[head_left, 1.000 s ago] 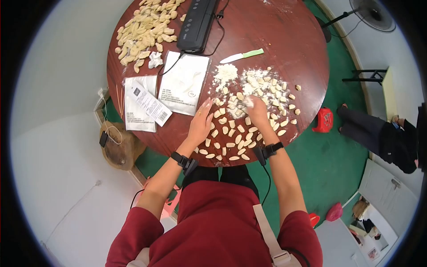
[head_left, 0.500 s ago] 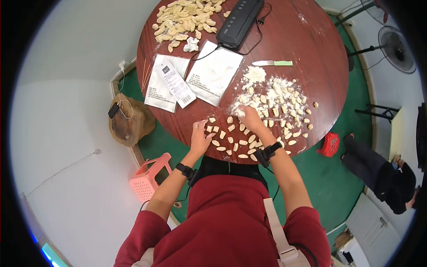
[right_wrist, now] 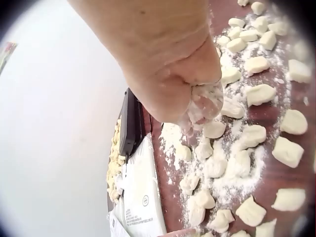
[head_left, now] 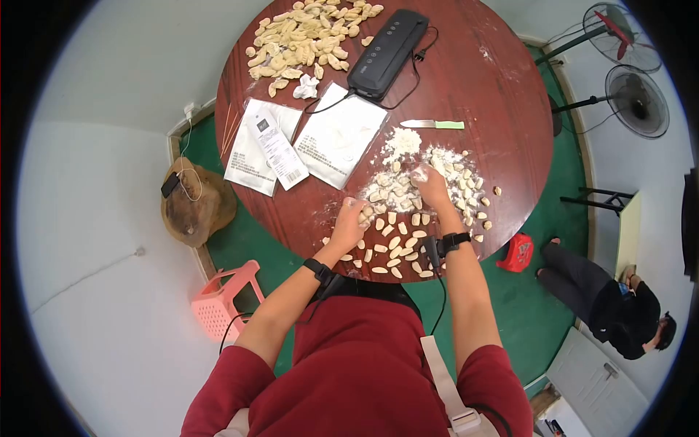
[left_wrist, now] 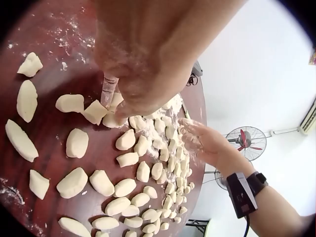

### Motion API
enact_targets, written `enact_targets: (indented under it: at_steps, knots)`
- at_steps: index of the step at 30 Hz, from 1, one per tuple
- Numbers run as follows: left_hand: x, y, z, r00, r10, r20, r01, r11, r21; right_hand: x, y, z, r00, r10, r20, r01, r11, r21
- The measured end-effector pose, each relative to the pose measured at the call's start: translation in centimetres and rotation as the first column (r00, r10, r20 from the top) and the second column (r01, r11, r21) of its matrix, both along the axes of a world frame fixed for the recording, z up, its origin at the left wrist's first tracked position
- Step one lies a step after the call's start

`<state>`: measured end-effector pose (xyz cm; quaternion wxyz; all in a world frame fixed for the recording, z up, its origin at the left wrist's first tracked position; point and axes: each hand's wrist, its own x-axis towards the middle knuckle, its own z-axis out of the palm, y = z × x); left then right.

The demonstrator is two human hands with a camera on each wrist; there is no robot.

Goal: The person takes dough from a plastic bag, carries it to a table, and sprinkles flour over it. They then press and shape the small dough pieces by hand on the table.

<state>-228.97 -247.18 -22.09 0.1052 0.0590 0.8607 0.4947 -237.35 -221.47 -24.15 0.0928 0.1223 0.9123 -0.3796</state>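
Cut dough pieces lie over the near part of the round table, some coated in loose flour. My left hand is low at the left of them; in the left wrist view its fingers curl round a few dough pieces on the tabletop. My right hand, dusted with flour, is over the floured pieces. Its fingers look relaxed in the left wrist view, while in the right wrist view the fingertips bend inward, with nothing seen held in them.
Beyond the flour lies a green-handled knife. Farther left are packets, crumpled tissue, a black device with its cord, and a heap of shaped dough. A person is at the right, past a red basket.
My left hand has moved rightward to the dough pieces near the flour, its fingers more curled. My right hand has shifted up and right over the floured pieces. The head view has shifted too.
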Motion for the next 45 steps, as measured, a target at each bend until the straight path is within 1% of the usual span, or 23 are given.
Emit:
enact_targets:
  at_steps: [1, 3, 5, 6, 9, 10, 11, 13, 17, 18, 21, 24, 25, 29, 32, 34, 35, 36, 38, 39, 41, 43, 45]
  knots:
    - [-0.2, 0.3, -0.2, 1.000, -0.005, 0.002, 0.005, 1.000, -0.002, -0.7, 0.0, 0.1, 0.990, 0.141, 0.009, -0.141, 0.990, -0.017]
    - [-0.4, 0.9, -0.3, 0.993, -0.106, 0.058, 0.103, 0.993, 0.050, -2.1, -0.3, -1.0, 0.992, 0.120, 0.042, -0.120, 0.993, -0.012]
    - [-0.2, 1.1, -0.6, 0.991, -0.091, 0.094, 0.084, 0.994, 0.073, -2.8, -0.7, 0.1, 0.990, 0.084, 0.111, -0.071, 0.991, -0.117]
    - [-0.7, 1.7, -0.3, 0.991, -0.112, 0.067, 0.109, 0.993, 0.047, -2.6, -1.2, 0.7, 0.973, 0.206, 0.102, -0.197, 0.976, -0.094]
    - [-1.8, 3.3, 1.0, 0.990, -0.135, 0.032, 0.134, 0.990, 0.035, -1.6, -1.6, 0.6, 0.956, 0.274, 0.108, -0.262, 0.959, -0.110]
    - [-2.3, 3.9, 1.4, 0.993, -0.117, 0.025, 0.116, 0.992, 0.044, -1.2, -1.7, 0.2, 0.990, 0.140, 0.030, -0.138, 0.989, -0.056]
    - [-2.8, 4.4, 1.7, 0.992, -0.125, 0.022, 0.124, 0.991, 0.050, -1.2, -1.2, 0.0, 0.991, 0.132, 0.029, -0.130, 0.990, -0.050]
    - [-4.1, 5.4, 1.8, 0.990, -0.113, -0.082, 0.120, 0.989, 0.089, -1.6, -0.7, 1.0, 0.987, -0.158, 0.037, 0.160, 0.985, -0.065]
    - [-6.4, 7.7, 1.8, 0.983, -0.183, -0.003, 0.183, 0.980, 0.079, -4.3, 0.0, 1.3, 0.980, -0.197, -0.037, 0.194, 0.978, -0.077]
    - [-6.7, 8.1, 2.0, 0.979, -0.203, 0.013, 0.203, 0.979, 0.038, -5.2, 0.2, -0.8, 0.977, -0.189, -0.094, 0.192, 0.981, 0.019]
    - [-6.9, 8.8, 0.5, 0.966, -0.244, -0.085, 0.243, 0.970, -0.019, -7.8, -0.7, -0.3, 0.978, -0.207, -0.028, 0.208, 0.977, 0.051]
    - [-6.9, 8.5, -0.1, 0.970, -0.241, 0.001, 0.241, 0.970, -0.020, -8.5, -1.7, 0.2, 0.990, -0.138, -0.010, 0.137, 0.977, 0.165]
    - [-6.7, 8.4, -0.2, 0.974, -0.222, 0.037, 0.223, 0.975, -0.013, -8.1, -2.0, 0.2, 0.994, -0.111, -0.011, 0.110, 0.967, 0.228]
    - [-6.7, 8.1, -0.2, 0.975, -0.223, -0.002, 0.223, 0.974, 0.041, -5.5, -1.8, 3.9, 0.984, -0.116, -0.138, 0.127, 0.989, 0.074]
    - [-7.0, 8.4, 0.2, 0.968, -0.252, -0.005, 0.252, 0.967, 0.021, -2.9, 1.6, 2.4, 0.895, -0.049, -0.443, 0.137, 0.976, 0.169]
    - [-7.1, 9.1, 0.3, 0.964, -0.267, -0.013, 0.268, 0.961, 0.064, -0.1, 4.9, 3.6, 0.876, -0.169, -0.452, 0.201, 0.979, 0.024]
    - [-7.0, 9.5, 0.3, 0.959, -0.282, -0.023, 0.283, 0.953, 0.109, 1.3, 6.8, 3.1, 0.858, -0.271, -0.437, 0.295, 0.956, -0.014]
    - [-7.0, 10.0, 0.4, 0.958, -0.287, -0.021, 0.287, 0.952, 0.108, 2.6, 9.2, 2.5, 0.836, -0.223, -0.501, 0.338, 0.929, 0.151]
    - [-7.2, 11.2, 1.1, 0.936, -0.352, 0.007, 0.349, 0.930, 0.117, 5.1, 13.2, 1.5, 0.840, -0.217, -0.497, 0.416, 0.846, 0.333]
    - [-7.1, 11.8, 1.3, 0.935, -0.356, 0.006, 0.353, 0.928, 0.118, 5.7, 14.1, 0.9, 0.839, -0.220, -0.498, 0.419, 0.844, 0.334]
    - [-6.7, 13.0, 1.9, 0.927, -0.373, -0.037, 0.374, 0.926, 0.047, 6.5, 15.2, -0.5, 0.791, -0.418, -0.446, 0.591, 0.710, 0.384]
    - [-6.3, 13.8, 1.5, 0.919, -0.392, -0.047, 0.394, 0.918, 0.047, 5.9, 15.0, -1.1, 0.816, -0.439, -0.375, 0.566, 0.738, 0.368]
    - [-5.7, 14.1, 1.5, 0.916, -0.388, -0.106, 0.392, 0.919, 0.029, 4.6, 13.7, -1.9, 0.864, -0.363, -0.349, 0.469, 0.834, 0.292]
